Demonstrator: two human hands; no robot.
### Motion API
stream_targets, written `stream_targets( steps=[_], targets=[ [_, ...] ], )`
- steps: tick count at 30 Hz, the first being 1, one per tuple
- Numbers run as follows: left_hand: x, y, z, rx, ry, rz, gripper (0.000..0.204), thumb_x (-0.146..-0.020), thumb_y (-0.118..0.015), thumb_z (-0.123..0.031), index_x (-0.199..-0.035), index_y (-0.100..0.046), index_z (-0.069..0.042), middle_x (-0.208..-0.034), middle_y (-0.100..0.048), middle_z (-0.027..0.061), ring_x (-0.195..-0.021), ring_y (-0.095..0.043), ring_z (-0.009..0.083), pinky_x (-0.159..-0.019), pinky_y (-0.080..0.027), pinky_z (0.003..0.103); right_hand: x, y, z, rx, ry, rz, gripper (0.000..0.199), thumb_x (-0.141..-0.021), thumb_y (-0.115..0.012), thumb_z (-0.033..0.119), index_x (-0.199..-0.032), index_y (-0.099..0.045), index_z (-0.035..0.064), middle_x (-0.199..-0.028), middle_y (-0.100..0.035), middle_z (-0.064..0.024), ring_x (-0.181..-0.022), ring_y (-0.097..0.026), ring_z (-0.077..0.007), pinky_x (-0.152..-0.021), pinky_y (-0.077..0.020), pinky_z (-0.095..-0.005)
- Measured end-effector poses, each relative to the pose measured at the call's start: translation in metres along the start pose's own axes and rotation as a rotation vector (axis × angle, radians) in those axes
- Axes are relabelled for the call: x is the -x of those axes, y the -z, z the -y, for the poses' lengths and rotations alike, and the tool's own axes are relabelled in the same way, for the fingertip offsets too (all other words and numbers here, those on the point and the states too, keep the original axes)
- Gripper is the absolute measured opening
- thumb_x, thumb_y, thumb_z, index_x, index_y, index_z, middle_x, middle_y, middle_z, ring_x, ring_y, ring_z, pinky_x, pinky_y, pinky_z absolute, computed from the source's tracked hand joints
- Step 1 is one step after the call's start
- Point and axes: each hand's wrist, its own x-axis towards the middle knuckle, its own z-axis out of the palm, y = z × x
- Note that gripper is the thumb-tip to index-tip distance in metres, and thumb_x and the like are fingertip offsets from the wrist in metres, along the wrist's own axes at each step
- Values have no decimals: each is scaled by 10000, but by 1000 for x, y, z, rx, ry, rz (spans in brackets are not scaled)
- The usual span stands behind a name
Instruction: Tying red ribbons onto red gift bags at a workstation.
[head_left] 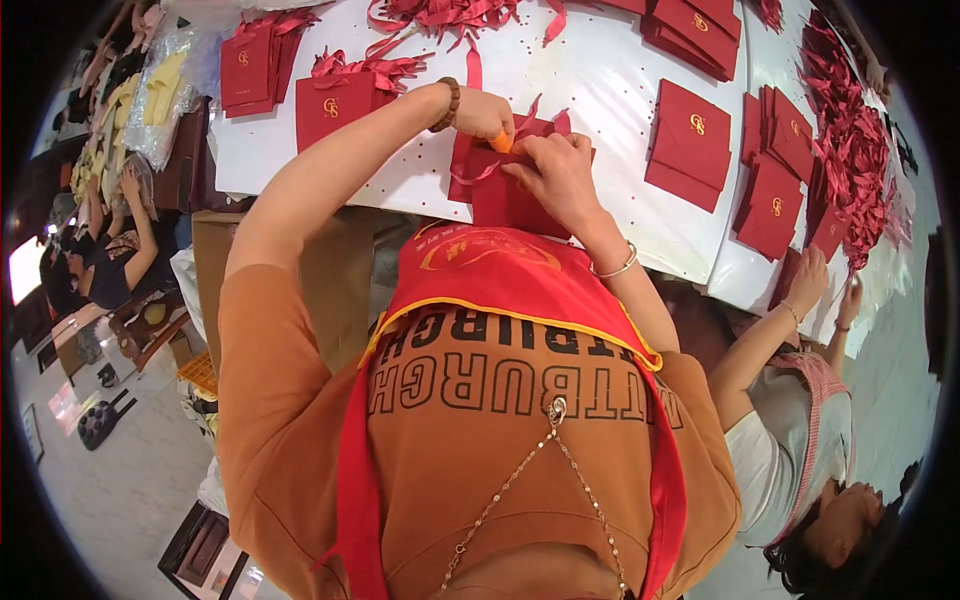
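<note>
In front of my body, at the table's near edge, lies a dark red paper gift bag (pixel 505 205) with red ribbon (pixel 478 175) looping at its top. My left hand (pixel 482 112) reaches over the top edge of the bag, its fingers closed. A small orange object (pixel 501 142) shows at its fingertips; its kind is not clear. On the right, my right hand (pixel 562 170) pinches the bag's upper edge, thumb lying across the front. Whether ribbon is also between its fingers is hidden. More red bag shows behind the hands.
Stacked red bags stand at the left (pixel 250 75) and beside my left forearm (pixel 335 108). More bags lie at the right (pixel 690 140). Heaped red ribbons (pixel 850 150) cover the far right. A co-worker's hand (pixel 808 280) handles bags there. Small dark specks dot the white table (pixel 610 100).
</note>
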Motion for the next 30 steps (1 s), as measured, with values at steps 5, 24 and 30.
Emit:
stream_targets(
  steps=[5,24,30],
  targets=[
    [-14,-13,15,-133,1,-121,229,-719,-595,-228,-698,-583,0,-822,-566,104,-699,-521,214,-634,-423,325,0,1,0,7,-55,39,153,-748,-651,226,-842,-612,113,-615,-542,-23,-629,-506,-172,-729,-290,-330],
    [-9,-13,51,-206,574,-971,306,-816,-504,-294,-951,-567,-27,-1011,-578,168,-933,-571,323,-756,-462,415,-7,-9,-14,-64,-193,126,190,-765,-633,228,-870,-626,71,-707,-625,-83,-651,-582,-236,-666,-376,-346],
    [3,-12,94,41,235,-1179,215,-803,-577,-251,-872,-594,-48,-878,-609,117,-764,-597,224,-672,-469,340,-16,-5,-19,-247,-395,237,240,-742,-645,250,-934,-640,106,-730,-639,-84,-726,-605,-239,-690,-433,-360]
  ],
)
